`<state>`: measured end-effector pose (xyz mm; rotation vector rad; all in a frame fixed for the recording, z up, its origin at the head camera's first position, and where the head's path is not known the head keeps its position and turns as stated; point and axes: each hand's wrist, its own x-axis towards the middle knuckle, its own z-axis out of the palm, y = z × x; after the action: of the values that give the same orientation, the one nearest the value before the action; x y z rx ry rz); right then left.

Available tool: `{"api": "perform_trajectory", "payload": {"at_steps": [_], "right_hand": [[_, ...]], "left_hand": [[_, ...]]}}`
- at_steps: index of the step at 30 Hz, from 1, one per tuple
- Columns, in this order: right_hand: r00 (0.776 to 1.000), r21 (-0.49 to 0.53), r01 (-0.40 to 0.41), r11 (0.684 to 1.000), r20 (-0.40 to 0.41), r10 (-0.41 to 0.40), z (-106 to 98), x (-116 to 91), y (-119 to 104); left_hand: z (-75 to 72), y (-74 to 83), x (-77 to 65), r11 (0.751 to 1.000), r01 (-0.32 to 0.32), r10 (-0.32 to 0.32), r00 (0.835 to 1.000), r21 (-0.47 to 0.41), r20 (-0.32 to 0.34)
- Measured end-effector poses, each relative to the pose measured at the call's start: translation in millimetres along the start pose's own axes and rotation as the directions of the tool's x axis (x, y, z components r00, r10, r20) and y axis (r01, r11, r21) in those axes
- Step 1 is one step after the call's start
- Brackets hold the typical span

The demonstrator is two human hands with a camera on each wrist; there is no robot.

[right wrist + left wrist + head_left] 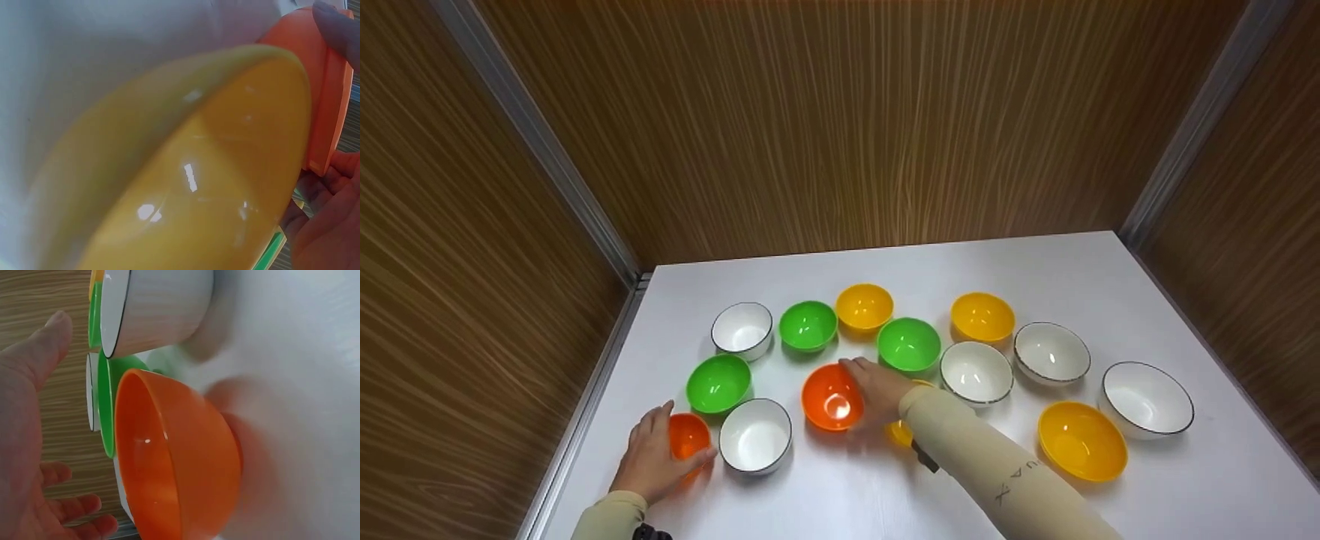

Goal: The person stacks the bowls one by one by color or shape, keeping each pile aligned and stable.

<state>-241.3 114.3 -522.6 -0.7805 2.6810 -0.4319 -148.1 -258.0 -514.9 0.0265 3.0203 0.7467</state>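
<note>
My left hand (649,454) is spread around a small orange bowl (688,436) at the front left. In the left wrist view the thumb and fingers stand apart from that orange bowl (197,455), over its open side. My right hand (881,390) holds the larger orange bowl (826,397) in the middle by its right side. The right wrist view has the thumb against the wall of this orange bowl (298,39) and fingers at its opposite edge. A yellow bowl (225,169) lies close under the right wrist, partly hidden by the sleeve in the head view.
Next to the left hand are a white bowl (755,436) and a green bowl (718,384). Several more green, yellow and white bowls stand behind and to the right, including a yellow bowl (1082,441) beside the right sleeve. Wood-grain panels (840,127) enclose the white table (1110,277).
</note>
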Motion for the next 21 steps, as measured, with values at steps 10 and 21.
{"api": "perform_trajectory", "payload": {"at_steps": [10, 21], "right_hand": [[1.0, -0.001, 0.008, 1.0, -0.003, -0.008, -0.6, -0.7, -0.8], [1.0, -0.004, 0.018, 1.0, -0.02, -0.018, 0.3, 0.4, -1.8]], "left_hand": [[7.0, -8.9, -1.3, 1.0, -0.006, 0.006, 1.0, 0.013, 0.009], [13.0, -18.8, -2.3, 1.0, 0.018, -0.018, 1.0, 0.01, 0.014]]}}
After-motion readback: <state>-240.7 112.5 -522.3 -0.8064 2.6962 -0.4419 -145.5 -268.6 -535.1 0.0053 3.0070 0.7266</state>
